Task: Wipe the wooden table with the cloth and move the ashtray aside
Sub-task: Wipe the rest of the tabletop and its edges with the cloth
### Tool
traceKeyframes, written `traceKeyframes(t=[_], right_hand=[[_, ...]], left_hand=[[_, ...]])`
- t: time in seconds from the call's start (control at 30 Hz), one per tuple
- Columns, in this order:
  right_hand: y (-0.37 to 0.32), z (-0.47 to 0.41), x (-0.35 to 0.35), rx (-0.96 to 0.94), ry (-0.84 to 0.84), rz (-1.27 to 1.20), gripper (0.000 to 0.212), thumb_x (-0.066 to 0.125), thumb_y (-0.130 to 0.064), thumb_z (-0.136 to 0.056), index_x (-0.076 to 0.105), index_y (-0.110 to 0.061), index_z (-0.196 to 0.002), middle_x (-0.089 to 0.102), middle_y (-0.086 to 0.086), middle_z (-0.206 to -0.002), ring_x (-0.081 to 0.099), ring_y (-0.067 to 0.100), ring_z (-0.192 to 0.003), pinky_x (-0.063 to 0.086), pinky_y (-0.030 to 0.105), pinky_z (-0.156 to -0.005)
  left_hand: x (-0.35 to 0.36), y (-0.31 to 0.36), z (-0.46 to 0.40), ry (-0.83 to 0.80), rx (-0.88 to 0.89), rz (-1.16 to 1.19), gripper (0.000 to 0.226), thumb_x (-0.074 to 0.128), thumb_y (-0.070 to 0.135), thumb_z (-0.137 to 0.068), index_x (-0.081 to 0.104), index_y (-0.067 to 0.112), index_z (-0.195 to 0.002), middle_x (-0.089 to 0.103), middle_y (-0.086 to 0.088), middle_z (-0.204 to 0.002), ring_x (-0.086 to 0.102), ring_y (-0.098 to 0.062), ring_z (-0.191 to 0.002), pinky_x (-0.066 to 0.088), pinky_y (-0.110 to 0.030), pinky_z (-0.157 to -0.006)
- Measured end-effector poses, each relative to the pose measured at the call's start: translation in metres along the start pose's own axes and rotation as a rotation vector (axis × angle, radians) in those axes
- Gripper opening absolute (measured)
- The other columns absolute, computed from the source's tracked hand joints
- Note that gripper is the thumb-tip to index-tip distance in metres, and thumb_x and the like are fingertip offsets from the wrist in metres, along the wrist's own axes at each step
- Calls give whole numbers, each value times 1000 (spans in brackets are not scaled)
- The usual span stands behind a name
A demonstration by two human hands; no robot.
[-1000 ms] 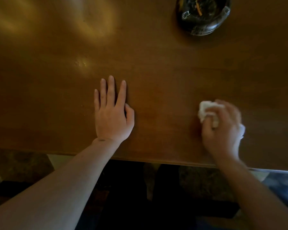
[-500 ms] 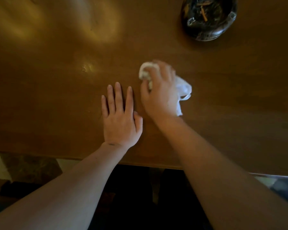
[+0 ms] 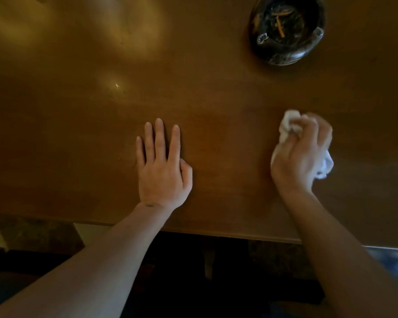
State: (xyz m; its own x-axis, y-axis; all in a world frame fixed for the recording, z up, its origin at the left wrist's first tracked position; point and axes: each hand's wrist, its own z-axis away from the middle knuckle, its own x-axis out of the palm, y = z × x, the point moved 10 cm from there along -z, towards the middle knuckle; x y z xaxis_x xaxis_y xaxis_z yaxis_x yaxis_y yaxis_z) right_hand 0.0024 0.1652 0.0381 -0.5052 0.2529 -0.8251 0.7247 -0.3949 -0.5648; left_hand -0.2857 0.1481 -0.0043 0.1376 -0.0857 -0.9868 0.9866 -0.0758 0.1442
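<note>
Head view showed you the wooden table filling most of the frame, its brown top smooth and glossy, with pale patches of reflected light toward the far left and its near edge running across in front of you. Your left hand lay flat on it, palm down, fingers straight and close together, thumb tucked against the side, holding nothing. Well apart from it, to the right, your right hand pressed down on the tabletop with its fingers curled round the cloth. The cloth was white and crumpled into a wad; one bunch stuck out past your fingertips and another fold showed under the outer side of your palm. The ashtray sat at the far right of the table, well beyond that hand: a round, dark, shiny bowl with notches in its rim, holding ash and an orange butt
</note>
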Motion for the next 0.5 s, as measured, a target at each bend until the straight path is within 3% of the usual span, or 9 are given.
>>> traceKeyframes(t=[0.1, 0.27, 0.5], right_hand=[[-48, -34, 35, -47, 19, -25, 28, 46, -12, -93, 62, -2, -113, 53, 18, -132, 51, 35, -118, 42, 44, -98], [-125, -6, 90, -316, -112, -82, 22, 49, -10, -93, 63, -8, -110, 57, 14, -128, 53, 32, -113, 43, 40, -93], [-130, 14, 96, -444, -211, -105, 22, 52, -13, -95, 61, -11, -116, 53, 13, -134, 49, 30, -122, 39, 35, -99]], left_hand=[[4, 0, 1, -10, 4, -36, 71, 32, 40, -99, 23, 17, -166, 17, -20, -173, 9, -40, -161, 5, -57, -130], [7, 3, -1, -40, 15, -54, 73, 36, 41, -98, 23, 16, -166, 15, -20, -174, 6, -40, -162, 5, -58, -130], [-21, -6, 4, 64, -51, 231, 64, 44, 34, -102, 32, 24, -164, 25, -13, -173, 10, -29, -163, 7, -50, -132]])
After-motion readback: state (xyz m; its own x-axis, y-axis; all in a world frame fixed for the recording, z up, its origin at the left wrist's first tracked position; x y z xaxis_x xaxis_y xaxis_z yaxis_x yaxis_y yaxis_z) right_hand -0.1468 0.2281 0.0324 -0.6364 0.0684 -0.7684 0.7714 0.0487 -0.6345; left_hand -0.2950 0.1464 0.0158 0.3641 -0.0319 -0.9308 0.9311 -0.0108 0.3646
